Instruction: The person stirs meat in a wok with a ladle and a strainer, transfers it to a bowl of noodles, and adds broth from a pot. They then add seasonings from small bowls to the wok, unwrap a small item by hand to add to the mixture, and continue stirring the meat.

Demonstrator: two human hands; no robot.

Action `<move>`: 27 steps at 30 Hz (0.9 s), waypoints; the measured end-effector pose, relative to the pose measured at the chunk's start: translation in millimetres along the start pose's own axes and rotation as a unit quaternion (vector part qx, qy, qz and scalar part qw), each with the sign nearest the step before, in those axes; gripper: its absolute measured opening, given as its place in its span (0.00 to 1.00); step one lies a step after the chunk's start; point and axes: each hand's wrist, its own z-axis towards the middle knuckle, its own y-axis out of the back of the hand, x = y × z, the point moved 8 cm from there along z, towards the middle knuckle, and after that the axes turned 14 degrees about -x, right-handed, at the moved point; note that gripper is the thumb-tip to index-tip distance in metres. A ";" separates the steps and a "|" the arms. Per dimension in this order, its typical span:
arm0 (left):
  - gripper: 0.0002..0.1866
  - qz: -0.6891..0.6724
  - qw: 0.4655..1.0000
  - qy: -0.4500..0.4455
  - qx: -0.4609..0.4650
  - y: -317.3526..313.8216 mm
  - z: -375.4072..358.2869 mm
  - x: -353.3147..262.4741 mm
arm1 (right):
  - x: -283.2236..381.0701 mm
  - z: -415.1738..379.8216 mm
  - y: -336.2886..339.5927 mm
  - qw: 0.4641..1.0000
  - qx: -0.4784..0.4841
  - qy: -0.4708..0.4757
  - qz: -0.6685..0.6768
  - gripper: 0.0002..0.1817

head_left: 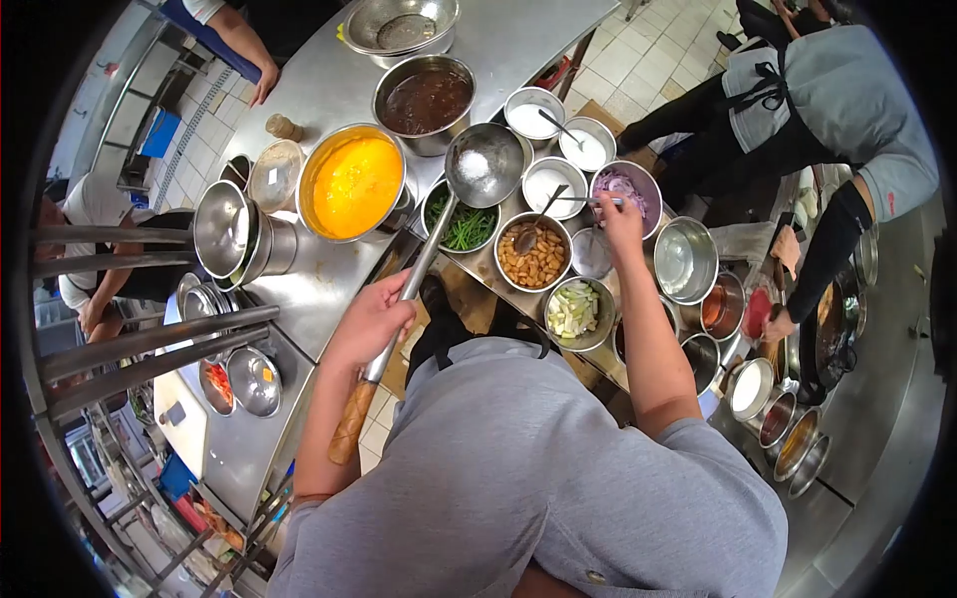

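Note:
My left hand (377, 317) is closed round the metal shaft of a large ladle (427, 261), whose wooden handle lies along my forearm. White powder sits in the ladle's bowl, which is over the counter beside a pot of dark brown sauce (431, 100). My right hand (620, 221) pinches the thin handle of a spoon (588, 199) near a metal tub of white powder (543, 179). Behind that hand stands a bowl of sliced purple onion (638, 184). A dark spoon (527, 237) rests in the bowl of brown chunks (538, 264) just below.
Left of the ladle are a pot of yellow liquid (349, 189) and a bowl of chopped greens (464, 229). Cut pale-green vegetables (573, 311) stand close to me. A co-worker (837, 100) bends at the right; another person's hand (265, 82) touches the far-left counter.

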 end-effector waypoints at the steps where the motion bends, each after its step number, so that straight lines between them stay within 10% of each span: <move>1: 0.27 0.016 1.000 -0.015 -0.005 -1.6 5.2 3.5 | 2.6 1.5 5.8 0.996 -0.002 -0.067 0.066 0.08; 6: 0.25 0.014 0.999 -0.039 -0.015 -13.7 24.7 7.3 | 18.1 7.3 16.3 0.955 -0.005 -0.164 0.249 0.08; 12: 0.24 -0.119 0.991 0.008 0.054 -28.7 32.0 7.0 | 27.7 0.9 13.7 0.976 -0.051 0.166 -0.129 0.09; 16: 0.26 -0.226 0.970 0.036 0.085 -22.8 15.7 3.5 | 25.5 -24.1 -9.7 0.972 0.013 0.191 -0.138 0.10; 25: 0.27 0.001 0.998 -0.064 -0.017 -13.8 14.3 6.7 | 17.4 -7.3 20.2 0.951 -0.016 -0.195 0.239 0.07; 27: 0.27 -0.009 0.999 -0.053 -0.006 -19.2 16.7 7.0 | 8.0 12.1 25.3 0.971 -0.014 -0.127 0.201 0.07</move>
